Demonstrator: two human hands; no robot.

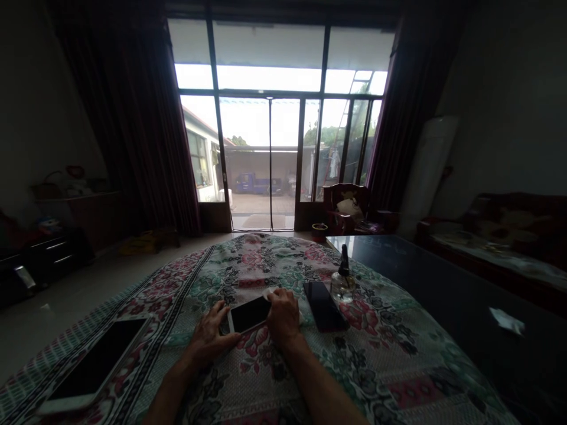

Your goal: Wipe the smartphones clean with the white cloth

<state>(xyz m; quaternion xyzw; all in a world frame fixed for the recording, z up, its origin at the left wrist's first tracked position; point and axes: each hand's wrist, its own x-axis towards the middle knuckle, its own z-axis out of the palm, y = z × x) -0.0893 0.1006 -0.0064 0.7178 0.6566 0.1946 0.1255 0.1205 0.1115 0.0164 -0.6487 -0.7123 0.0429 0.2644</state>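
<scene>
A white smartphone (248, 314) lies face up on a floral patchwork quilt (261, 260), its dark screen showing. My left hand (212, 333) grips the phone's left end with the fingers spread. My right hand (283, 316) presses a white cloth (268, 293) onto the phone's right end, and the cloth shows on both sides of the hand. Just right of my right hand lies a black smartphone (325, 306), face up. Behind it stands a clear glass spray bottle (343, 286) with a black nozzle.
A white-framed tablet (95, 366) lies on the quilt at the lower left. A dark glass table top (420, 283) runs along the right, with a scrap of white paper (507, 321) on it. Beyond are a sofa (500, 236), a wooden chair (345, 206) and a glass door (270, 159).
</scene>
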